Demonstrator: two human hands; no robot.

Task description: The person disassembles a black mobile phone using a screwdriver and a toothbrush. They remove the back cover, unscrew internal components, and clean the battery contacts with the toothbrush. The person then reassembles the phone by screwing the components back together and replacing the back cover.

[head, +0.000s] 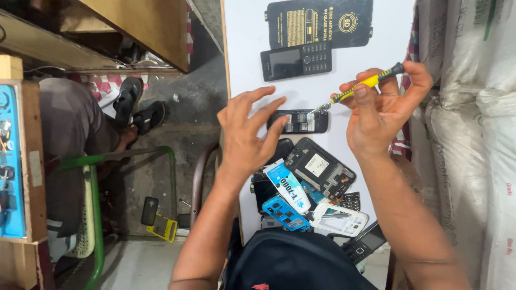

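A small black phone (298,122) is lying flat on the white table (242,43), with its back cover off. You can see its insides: a light patch and little metal bits in an open black shell. It is sitting near the middle of the table, at about 6 o'clock from a whole black phone with buttons (296,61).

The right hand (379,110) is pinching a screwdriver (359,87) between the thumb and the fingers. The screwdriver has a yellow and black handle and a thin metal tip. The tip is pointing toward 8 o'clock and is touching the right end of the open phone, or is just above it; I cannot tell which.

The left hand (248,134) is hanging over the left end of the open phone with its fingers spread wide. It is not holding anything. One fingertip is right by the phone's left edge.

At 12 o'clock from the button phone, a flat black packet with gold print (320,21) is lying on the table. At 6 o'clock from the open phone, there is a pile of phone parts (320,171), with a white and blue glue tube (287,186) and a blue phone frame (285,214) on it.
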